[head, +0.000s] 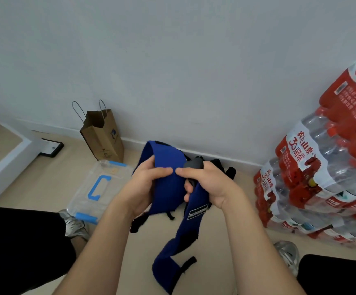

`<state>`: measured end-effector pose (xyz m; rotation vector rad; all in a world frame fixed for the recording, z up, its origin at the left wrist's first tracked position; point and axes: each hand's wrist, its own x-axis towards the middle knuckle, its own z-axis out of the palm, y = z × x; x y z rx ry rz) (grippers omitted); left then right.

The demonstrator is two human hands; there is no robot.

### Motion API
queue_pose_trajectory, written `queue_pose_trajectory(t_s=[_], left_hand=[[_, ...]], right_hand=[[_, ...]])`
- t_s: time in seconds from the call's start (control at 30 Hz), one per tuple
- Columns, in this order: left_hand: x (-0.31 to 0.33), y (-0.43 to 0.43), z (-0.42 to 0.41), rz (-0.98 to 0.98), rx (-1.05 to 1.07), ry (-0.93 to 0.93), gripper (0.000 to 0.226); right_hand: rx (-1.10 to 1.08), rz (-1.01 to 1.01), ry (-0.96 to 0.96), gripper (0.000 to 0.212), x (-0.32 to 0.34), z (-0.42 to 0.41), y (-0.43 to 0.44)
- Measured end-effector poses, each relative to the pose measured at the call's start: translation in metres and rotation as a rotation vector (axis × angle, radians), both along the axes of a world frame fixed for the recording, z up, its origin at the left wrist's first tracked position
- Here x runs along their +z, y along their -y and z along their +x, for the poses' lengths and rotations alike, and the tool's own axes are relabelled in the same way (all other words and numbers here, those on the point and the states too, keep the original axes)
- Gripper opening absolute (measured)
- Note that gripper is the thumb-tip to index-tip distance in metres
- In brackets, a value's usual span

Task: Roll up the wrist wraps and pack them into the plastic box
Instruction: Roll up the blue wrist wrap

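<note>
Both hands meet in the middle of the view, above the floor (213, 241); the left hand (145, 184) grips the wide upper part of the blue wrist wrap (168, 156), its fingers (162, 170) curled over the front of the band and the thumb behind it; the right hand (209, 184) is closed round the narrower run of the same blue fabric, and the tips of the 2 index fingers almost touch. A dark grey piece (194, 163) sits at the top of the right hand; I cannot tell what it is. From the right hand the wrap hangs down, carries a small white-framed label (197, 212), and ends in a loose fold near the bottom of the view with a black loop (187, 265) at its edge. The wrap is held in the air, not rolled, and outside the plastic box (83, 201); that box lies on the floor to the left of the hands, clear, with blue latches and a blue handle on its lid. Black fabric strips (230, 173) lie on the floor behind the hands, by the wall. A brown paper bag (102, 137) stands behind the box; stacked packs of water bottles (321, 167) fill the right side; 2 sneakers (75, 225) show at the lower edges.
</note>
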<state>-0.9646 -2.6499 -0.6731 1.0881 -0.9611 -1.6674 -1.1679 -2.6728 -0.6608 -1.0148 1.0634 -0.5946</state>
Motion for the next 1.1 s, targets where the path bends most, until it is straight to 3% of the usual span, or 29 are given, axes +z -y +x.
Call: queue_pose_trajectory(t_s=[0.07, 0.2, 0.3, 0.4, 0.53, 0.6, 0.7, 0.77, 0.83, 1.03, 1.1], left_hand=[[0.000, 0.001, -0.001, -0.013, -0.003, 0.082, 0.023], [0.000, 0.002, -0.002, 0.052, 0.145, 0.063, 0.025], [0.003, 0.005, -0.001, 0.040, 0.153, 0.078, 0.047], [0.007, 0.007, 0.000, -0.005, 0.134, 0.104, 0.060], [0.014, 0.010, -0.004, -0.068, 0.228, 0.082, 0.045], [0.017, 0.012, -0.006, -0.109, 0.283, 0.099, 0.035], [0.018, 0.014, -0.007, -0.136, 0.312, 0.106, 0.026], [0.019, 0.013, -0.007, -0.137, 0.293, 0.115, 0.034], [0.019, 0.013, -0.005, -0.146, 0.255, 0.135, 0.048], [0.025, 0.011, -0.003, -0.206, 0.134, 0.130, 0.063], [0.028, 0.010, -0.003, -0.238, 0.082, 0.142, 0.065]], right_hand=[[-0.010, 0.014, -0.018, 0.030, 0.000, 0.004, 0.001], [0.000, 0.026, -0.095, 0.020, 0.004, 0.007, 0.001], [0.060, 0.017, -0.125, 0.025, 0.008, 0.001, 0.001], [0.137, -0.044, 0.005, 0.028, 0.013, -0.008, 0.001], [0.020, -0.181, 0.057, 0.018, 0.013, -0.016, 0.001], [-0.091, -0.269, -0.048, 0.023, 0.014, -0.016, 0.004], [-0.090, -0.439, -0.281, 0.037, 0.020, -0.013, 0.008], [-0.121, -0.525, -0.374, 0.043, 0.026, -0.007, 0.009], [-0.170, -0.561, -0.416, 0.034, 0.033, -0.001, 0.010], [-0.284, -0.619, -0.318, 0.010, 0.038, 0.009, 0.006], [-0.282, -0.646, -0.213, 0.012, 0.038, 0.013, 0.004]])
